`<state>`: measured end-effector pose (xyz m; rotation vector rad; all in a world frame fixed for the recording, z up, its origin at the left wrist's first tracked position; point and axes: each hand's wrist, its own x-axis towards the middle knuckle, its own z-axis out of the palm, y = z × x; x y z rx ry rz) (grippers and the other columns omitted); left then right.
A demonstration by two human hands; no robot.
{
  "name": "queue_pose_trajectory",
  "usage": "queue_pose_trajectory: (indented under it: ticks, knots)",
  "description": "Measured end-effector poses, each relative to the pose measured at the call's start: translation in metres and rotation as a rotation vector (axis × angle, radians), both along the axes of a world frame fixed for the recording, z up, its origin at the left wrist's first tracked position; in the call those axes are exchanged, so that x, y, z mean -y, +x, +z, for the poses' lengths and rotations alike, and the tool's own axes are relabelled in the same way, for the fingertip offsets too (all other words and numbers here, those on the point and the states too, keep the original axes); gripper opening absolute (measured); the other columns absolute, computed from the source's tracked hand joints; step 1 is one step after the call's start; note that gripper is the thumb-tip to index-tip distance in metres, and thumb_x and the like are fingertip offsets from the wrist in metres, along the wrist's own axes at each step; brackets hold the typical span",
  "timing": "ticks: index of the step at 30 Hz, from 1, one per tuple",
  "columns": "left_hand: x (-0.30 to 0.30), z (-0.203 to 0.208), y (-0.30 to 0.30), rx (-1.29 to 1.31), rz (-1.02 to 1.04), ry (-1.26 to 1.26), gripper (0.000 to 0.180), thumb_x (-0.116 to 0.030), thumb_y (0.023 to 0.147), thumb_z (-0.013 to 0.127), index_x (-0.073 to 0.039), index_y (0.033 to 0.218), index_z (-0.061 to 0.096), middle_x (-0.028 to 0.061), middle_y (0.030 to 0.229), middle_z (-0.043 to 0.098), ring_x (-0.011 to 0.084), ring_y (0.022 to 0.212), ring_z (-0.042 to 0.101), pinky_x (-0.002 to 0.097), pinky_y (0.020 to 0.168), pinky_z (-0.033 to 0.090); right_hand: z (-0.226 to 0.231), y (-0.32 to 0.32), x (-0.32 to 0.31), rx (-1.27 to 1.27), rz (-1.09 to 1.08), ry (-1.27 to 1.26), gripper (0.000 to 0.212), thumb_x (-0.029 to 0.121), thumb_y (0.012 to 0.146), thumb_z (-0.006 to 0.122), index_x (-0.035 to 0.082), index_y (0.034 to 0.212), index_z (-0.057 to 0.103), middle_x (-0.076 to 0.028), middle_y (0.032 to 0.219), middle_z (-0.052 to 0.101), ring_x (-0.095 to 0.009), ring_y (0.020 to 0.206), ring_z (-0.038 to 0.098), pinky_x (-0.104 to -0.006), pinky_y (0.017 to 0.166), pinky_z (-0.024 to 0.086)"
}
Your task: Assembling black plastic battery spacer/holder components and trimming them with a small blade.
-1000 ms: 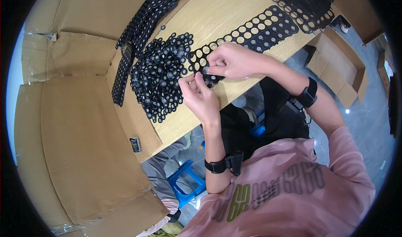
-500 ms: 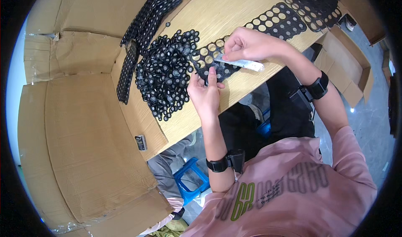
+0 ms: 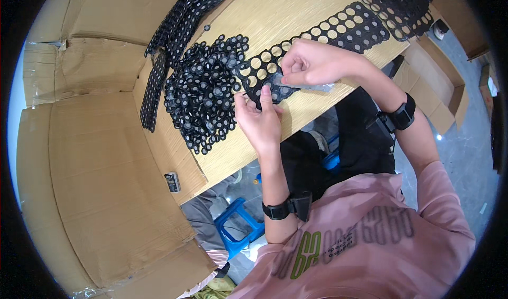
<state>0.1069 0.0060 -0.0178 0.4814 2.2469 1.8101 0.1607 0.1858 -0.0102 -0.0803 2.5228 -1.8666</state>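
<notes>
A black sheet with rows of round holes (image 3: 264,65) lies on the wooden table, some of its holes filled with grey-centred discs. My left hand (image 3: 260,116) pinches the sheet's near left edge between thumb and fingers. My right hand (image 3: 317,63) is above the sheet, closed on a flat silvery strip (image 3: 319,87) whose outer end sticks out to the right, blurred. The strip's other end is close to my left thumb, over the filled discs. Just left of my left hand spreads a heap of loose black rings with grey centres (image 3: 203,95).
More perforated black sheets are stacked (image 3: 405,5) at the far right; a folded dotted sheet (image 3: 188,19) leans at the left. Tall cardboard (image 3: 106,167) walls the left side. An open carton (image 3: 436,82) stands on the floor at right, a blue stool (image 3: 238,227) below the table.
The strip in my right hand has tilted and now looks blurred and more see-through. Both hands stay at nearly the same spot on the sheet. The whole view has shifted slightly.
</notes>
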Motion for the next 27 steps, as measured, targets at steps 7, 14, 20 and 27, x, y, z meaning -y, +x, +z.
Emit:
queue_pose_trajectory:
  ticks: [7,14,20,27]
  knots:
    - [0.0,-0.004,-0.001,-0.017,-0.041,0.11,0.021,-0.001,0.091,0.061,-0.002,0.102,0.042,0.0086,0.075,0.063,0.0075,0.045,0.05,0.0224,0.038,0.036,0.006,0.002,0.008,-0.08,-0.103,0.162,0.028,0.014,0.085,0.063,-0.001,0.063,0.056,-0.003,0.045,0.047,-0.009,0.043,0.039,-0.0293,0.044,0.031]
    - [0.003,0.001,0.003,-0.058,-0.05,0.071,0.02,-0.003,0.09,0.063,-0.002,0.1,0.045,0.0059,0.07,0.061,0.0074,0.046,0.051,0.0212,0.038,0.036,0.005,0.001,0.01,-0.133,-0.118,0.189,0.029,0.016,0.085,0.064,-0.001,0.063,0.056,-0.004,0.045,0.047,-0.011,0.041,0.038,-0.0313,0.044,0.03]
    - [0.004,0.007,-0.002,0.046,-0.017,-0.027,0.018,-0.013,0.09,0.066,0.0,0.096,0.055,0.004,0.069,0.063,0.0074,0.047,0.053,0.0198,0.039,0.035,0.023,0.012,-0.013,0.099,-0.072,-0.235,0.026,0.02,0.09,0.064,0.001,0.072,0.06,-0.004,0.061,0.062,-0.007,0.05,0.058,-0.0221,0.047,0.042]
    - [-0.011,0.02,-0.001,0.123,-0.081,-0.171,0.019,-0.018,0.087,0.071,-0.001,0.09,0.065,0.0026,0.072,0.065,0.007,0.05,0.055,0.0193,0.041,0.031,-0.001,0.011,-0.019,-0.009,-0.076,-0.234,0.024,0.018,0.092,0.062,0.001,0.075,0.061,-0.003,0.062,0.062,-0.007,0.051,0.056,-0.0215,0.046,0.039]
